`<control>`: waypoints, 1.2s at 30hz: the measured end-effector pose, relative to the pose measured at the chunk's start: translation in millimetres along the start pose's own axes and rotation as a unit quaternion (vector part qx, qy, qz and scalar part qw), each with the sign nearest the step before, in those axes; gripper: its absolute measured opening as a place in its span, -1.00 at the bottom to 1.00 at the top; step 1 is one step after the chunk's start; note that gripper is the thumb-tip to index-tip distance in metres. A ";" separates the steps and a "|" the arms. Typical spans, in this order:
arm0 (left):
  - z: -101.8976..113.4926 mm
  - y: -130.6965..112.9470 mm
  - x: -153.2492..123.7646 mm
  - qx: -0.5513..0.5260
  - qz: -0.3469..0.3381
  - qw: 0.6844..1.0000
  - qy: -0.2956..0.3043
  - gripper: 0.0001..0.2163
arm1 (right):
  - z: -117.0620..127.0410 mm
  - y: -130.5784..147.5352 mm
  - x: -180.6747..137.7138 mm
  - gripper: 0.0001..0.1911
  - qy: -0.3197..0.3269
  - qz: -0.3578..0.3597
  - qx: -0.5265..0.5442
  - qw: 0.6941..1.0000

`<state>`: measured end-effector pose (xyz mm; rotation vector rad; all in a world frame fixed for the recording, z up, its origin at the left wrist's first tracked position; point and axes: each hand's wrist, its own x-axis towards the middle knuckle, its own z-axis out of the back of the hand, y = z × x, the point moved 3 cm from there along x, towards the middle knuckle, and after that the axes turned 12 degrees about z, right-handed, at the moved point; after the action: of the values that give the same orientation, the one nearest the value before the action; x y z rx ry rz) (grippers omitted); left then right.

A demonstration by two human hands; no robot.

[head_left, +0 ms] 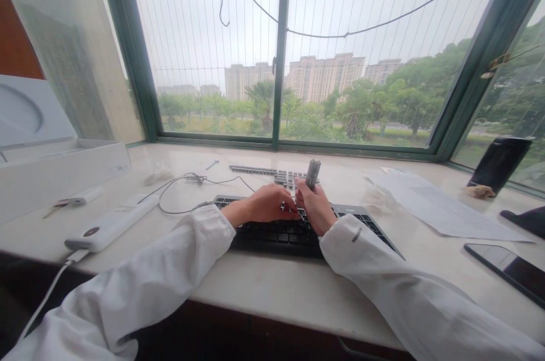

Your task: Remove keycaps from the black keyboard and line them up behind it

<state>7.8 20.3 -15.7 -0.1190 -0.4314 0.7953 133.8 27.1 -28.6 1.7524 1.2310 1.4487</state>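
Head view, tool upright in right grip

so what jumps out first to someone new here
Mid-frame, the left hand rests on a flat black keyboard while the right hand grips a small grey cylindrical tool upright. Behind, a wide green-framed window fills the top; a long white power bank lies at left on the pale counter.

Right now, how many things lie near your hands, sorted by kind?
Black keyboard: 1
Grey tool, held in the right hand: 1
Loose strip of keys: 1
White power bank: 1
Thin dark cable: 1
Total: 5
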 end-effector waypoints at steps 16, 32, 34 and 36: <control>0.3 1.2 0.8 -0.008 -0.007 1.000 -0.001 -0.76 | 0.6 -1.6 -1.5 -0.58 -0.007 0.004 -0.015 1.000; 0.0 1.3 0.2 0.005 -0.010 1.000 -0.007 -0.77 | 0.2 0.5 -2.3 -0.58 -0.009 -0.012 0.009 1.000; 0.2 1.1 0.4 0.005 -0.008 1.000 -0.006 -0.77 | 0.2 0.1 -2.1 -0.58 -0.009 -0.010 0.010 1.000; 0.3 0.9 0.6 0.004 -0.008 1.000 -0.006 -0.77 | 0.6 -0.9 -1.7 -0.59 -0.009 -0.010 0.009 1.000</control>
<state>7.5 21.3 -15.5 -0.1031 -0.4399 0.7829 134.0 26.1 -30.3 1.7567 1.2523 1.4111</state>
